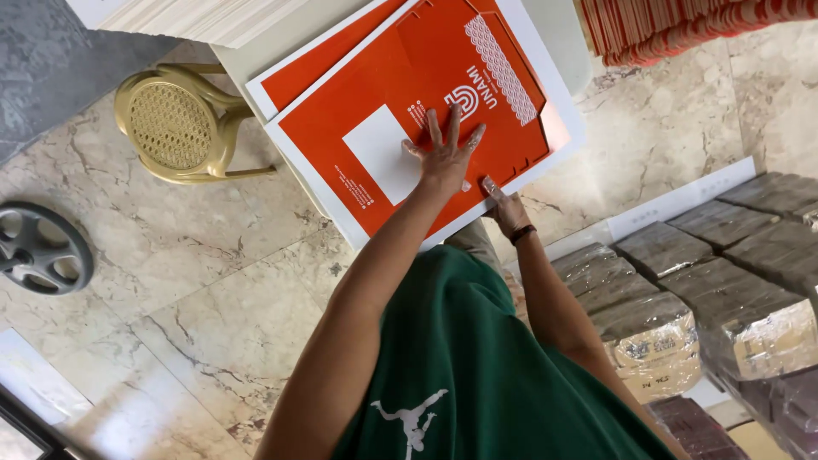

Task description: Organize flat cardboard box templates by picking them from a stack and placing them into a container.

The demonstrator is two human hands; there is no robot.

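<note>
Head view, looking steeply down; left hand (445, 153) is lying flat with fingers spread wide, palm pressing on the top flat orange die-cut cardboard sheet with a white rectangle and white border (375, 111); this sheet is resting on a pale tabletop (558, 34), its near edge overhanging toward the body; right hand (504, 209) is sitting at the sheet's near edge, thumb pointing up against the white border, remaining fingers hidden under the edge, so whether it is pinching the sheet cannot be told; a dark band (521, 232) is circling the right wrist.

A second orange sheet with white border (315, 64) is lying beneath and to the left of the first, partly covered by it; a stack of pale card edges (196, 17) is sitting at the top left; a fanned stack of orange card blanks (690, 25) is occupying the top right corner.

On the marble floor (213, 281), a cream plastic stool with woven round seat (175, 128) is standing just beside the table; a dark grey wheel-shaped object (38, 247) is lying at the left edge; plastic-wrapped brown bundles (707, 290) are lined up in rows at the right; the person's green shirt (477, 358) is filling the lower centre.
</note>
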